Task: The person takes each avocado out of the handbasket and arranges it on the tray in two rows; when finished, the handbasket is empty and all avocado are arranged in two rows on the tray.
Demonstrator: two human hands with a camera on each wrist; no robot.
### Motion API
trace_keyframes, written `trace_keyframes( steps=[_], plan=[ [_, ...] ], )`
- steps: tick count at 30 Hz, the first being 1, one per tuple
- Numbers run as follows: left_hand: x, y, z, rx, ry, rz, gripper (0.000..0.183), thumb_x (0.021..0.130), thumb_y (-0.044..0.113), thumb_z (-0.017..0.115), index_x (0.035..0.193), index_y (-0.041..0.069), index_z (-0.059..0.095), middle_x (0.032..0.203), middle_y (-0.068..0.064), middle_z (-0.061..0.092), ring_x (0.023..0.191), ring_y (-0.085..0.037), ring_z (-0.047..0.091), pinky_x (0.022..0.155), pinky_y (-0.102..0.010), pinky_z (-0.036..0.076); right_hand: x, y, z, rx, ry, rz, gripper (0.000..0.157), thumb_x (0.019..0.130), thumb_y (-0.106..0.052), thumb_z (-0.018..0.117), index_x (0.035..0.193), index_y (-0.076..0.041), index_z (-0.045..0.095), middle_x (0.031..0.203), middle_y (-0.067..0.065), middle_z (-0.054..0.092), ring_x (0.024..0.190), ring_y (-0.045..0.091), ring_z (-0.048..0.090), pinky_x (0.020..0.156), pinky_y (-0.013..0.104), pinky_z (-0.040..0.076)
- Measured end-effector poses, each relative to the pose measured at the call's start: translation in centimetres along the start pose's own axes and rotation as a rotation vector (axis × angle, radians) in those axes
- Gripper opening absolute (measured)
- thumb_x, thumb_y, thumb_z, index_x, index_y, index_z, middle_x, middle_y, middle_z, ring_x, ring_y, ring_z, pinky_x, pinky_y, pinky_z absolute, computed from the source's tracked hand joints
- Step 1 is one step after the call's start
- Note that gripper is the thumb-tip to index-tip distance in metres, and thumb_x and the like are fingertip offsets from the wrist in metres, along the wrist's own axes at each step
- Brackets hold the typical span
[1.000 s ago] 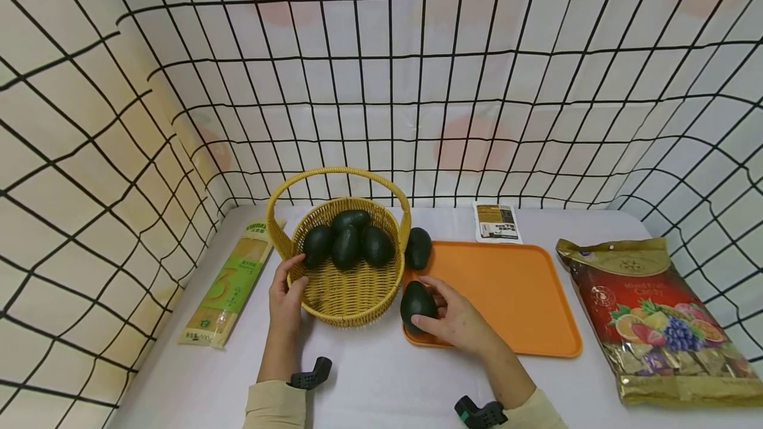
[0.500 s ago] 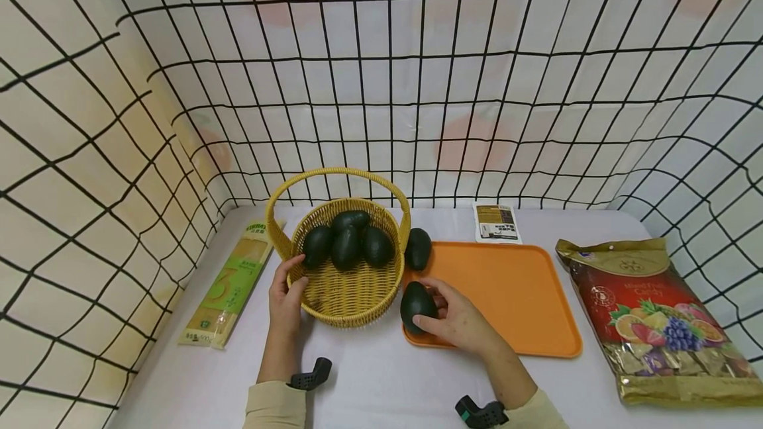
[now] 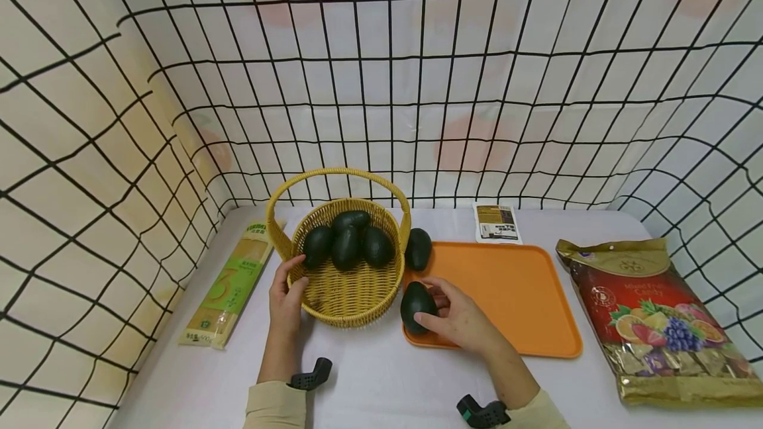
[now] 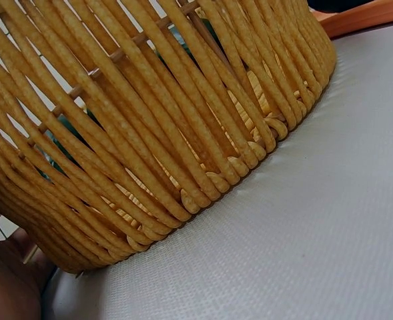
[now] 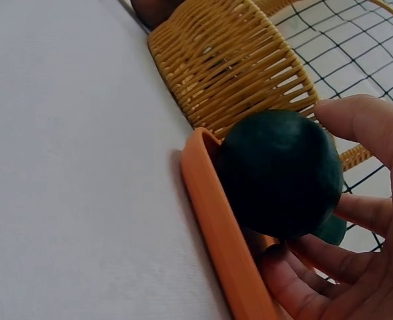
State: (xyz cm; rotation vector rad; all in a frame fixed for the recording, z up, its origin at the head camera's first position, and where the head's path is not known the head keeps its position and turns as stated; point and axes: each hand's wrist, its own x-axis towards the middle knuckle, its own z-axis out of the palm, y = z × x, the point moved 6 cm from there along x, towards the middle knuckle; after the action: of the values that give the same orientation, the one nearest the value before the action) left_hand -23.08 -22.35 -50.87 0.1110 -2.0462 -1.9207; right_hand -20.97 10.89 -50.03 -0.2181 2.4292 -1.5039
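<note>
A yellow wicker basket with a tall handle stands left of centre in the head view. Several dark green avocados lie together toward its back. My left hand holds the basket's left rim, thumb and a finger reaching over it; the left wrist view shows the woven side close up. Over the near left corner of an orange tray, my right hand grips an avocado between thumb and fingers. From the right wrist view, this dark avocado appears just inside the tray's rim.
Another avocado lies at the tray's far left corner, close to the basket. A green-labelled noodle pack is at left, a red candy bag at right. Behind the tray lies a small packet. Black netting encloses the back and sides.
</note>
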Motion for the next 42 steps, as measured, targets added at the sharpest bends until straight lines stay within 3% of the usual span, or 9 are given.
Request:
trace_keyframes(
  steps=[5,11,17,24,28,34,38,42],
  plan=[
    [-0.1,0.1,0.0,0.003,-0.005,-0.001,0.043,0.095,0.000,0.049,0.137,0.004,0.057,0.162,-0.011,0.040,0.155,-0.031,0.027,0.123,-0.062,0.021,-0.3,-0.4,-0.6,-0.057,0.049,0.024,0.072,0.084,-0.037,0.082,0.147,-0.022,0.050,0.137,0.007,0.058,0.117,0.024,0.062,0.101,0.044,0.054],
    [0.0,0.2,0.0,0.002,-0.007,0.005,0.043,0.096,0.000,0.049,0.137,0.004,0.057,0.161,-0.012,0.041,0.155,-0.030,0.027,0.123,-0.062,0.021,-0.7,-1.7,-1.3,-0.099,0.081,-0.048,0.074,0.085,-0.038,0.082,0.149,-0.019,0.048,0.146,0.009,0.055,0.135,0.030,0.054,0.114,0.050,0.043],
    [0.0,0.1,-0.1,0.013,-0.008,-0.004,0.043,0.096,0.001,0.049,0.138,0.004,0.057,0.162,-0.011,0.040,0.155,-0.030,0.027,0.123,-0.062,0.022,-1.1,-3.2,-1.8,-0.088,0.101,-0.157,0.070,0.087,-0.032,0.081,0.147,-0.013,0.049,0.147,0.010,0.055,0.136,0.031,0.053,0.115,0.051,0.042],
    [-0.1,0.1,-0.3,0.007,-0.012,-0.012,0.044,0.096,0.001,0.048,0.139,0.006,0.056,0.164,-0.011,0.037,0.155,-0.031,0.027,0.122,-0.062,0.023,-1.8,-5.2,-1.8,-0.085,0.142,-0.268,0.062,0.089,-0.028,0.080,0.144,-0.019,0.053,0.142,0.007,0.058,0.132,0.026,0.057,0.110,0.048,0.047],
    [-0.1,0.1,-0.3,0.011,-0.001,-0.017,0.043,0.096,0.001,0.048,0.138,0.007,0.057,0.163,-0.011,0.038,0.155,-0.031,0.027,0.122,-0.062,0.023,-1.9,-6.5,-1.3,-0.049,0.135,-0.320,0.059,0.089,-0.023,0.079,0.142,-0.017,0.055,0.140,0.007,0.059,0.130,0.029,0.058,0.109,0.048,0.048],
    [-0.1,0.1,-0.2,-0.002,0.008,-0.013,0.042,0.096,-0.001,0.048,0.136,0.004,0.058,0.162,-0.012,0.039,0.154,-0.031,0.028,0.122,-0.062,0.023,-1.3,-8.5,0.6,0.028,0.073,-0.310,0.057,0.089,-0.019,0.079,0.141,-0.017,0.056,0.136,0.005,0.060,0.128,0.031,0.058,0.108,0.045,0.050],
    [-0.1,0.2,-0.2,-0.005,0.008,-0.014,0.042,0.096,0.000,0.048,0.136,0.005,0.058,0.162,-0.011,0.040,0.154,-0.031,0.029,0.122,-0.062,0.023,-0.2,-9.9,2.0,0.017,0.060,-0.292,0.056,0.089,-0.024,0.080,0.140,-0.023,0.057,0.135,-0.002,0.061,0.126,0.024,0.060,0.106,0.041,0.051],
    [0.0,0.2,0.0,-0.005,0.004,-0.011,0.041,0.096,0.000,0.049,0.136,0.005,0.058,0.161,-0.011,0.041,0.153,-0.030,0.030,0.122,-0.061,0.023,1.3,-10.8,3.0,0.044,0.048,-0.286,0.056,0.089,-0.026,0.079,0.140,-0.022,0.057,0.135,-0.002,0.060,0.125,0.024,0.059,0.107,0.045,0.051]
  ],
)
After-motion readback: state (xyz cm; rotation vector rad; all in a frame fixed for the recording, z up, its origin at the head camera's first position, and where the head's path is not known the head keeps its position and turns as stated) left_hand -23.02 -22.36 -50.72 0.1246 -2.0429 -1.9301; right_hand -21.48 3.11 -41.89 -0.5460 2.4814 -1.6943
